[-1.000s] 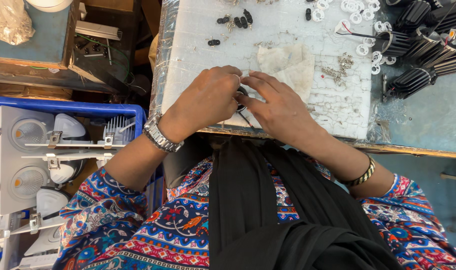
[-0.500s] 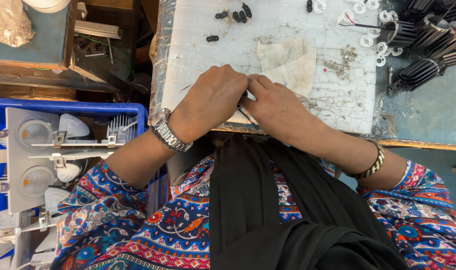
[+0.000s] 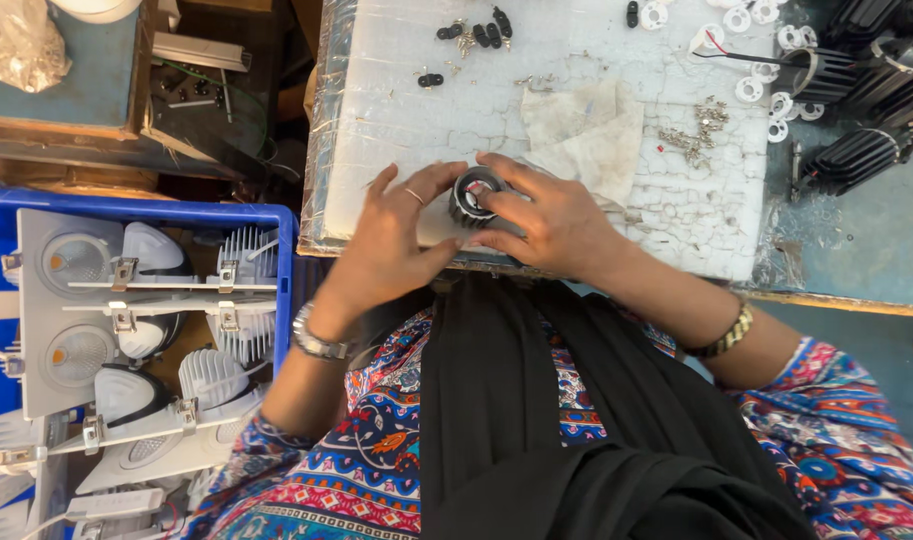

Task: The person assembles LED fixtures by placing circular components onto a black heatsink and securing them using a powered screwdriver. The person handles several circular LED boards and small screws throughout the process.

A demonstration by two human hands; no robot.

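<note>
My right hand [image 3: 546,222] grips a small round black finned heat sink [image 3: 471,192] with a pale disc in its middle, held just above the near edge of the white work board [image 3: 396,110]. My left hand [image 3: 391,240] has its fingers spread and rests against the left side of the heat sink. A ring is on one left finger, a metal watch [image 3: 316,340] on the left wrist and a gold bracelet [image 3: 724,335] on the right wrist.
A crumpled cloth [image 3: 586,125], small screws [image 3: 696,130], black clips [image 3: 481,30] and white rings [image 3: 761,60] lie on the board. More black heat sinks [image 3: 861,95] are stacked at the far right. A blue crate [image 3: 126,330] of white lamp fittings stands at my left.
The hands have parted, so the heat sink between them now shows. The left hand's fingers have spread open. The view has shifted slightly.
</note>
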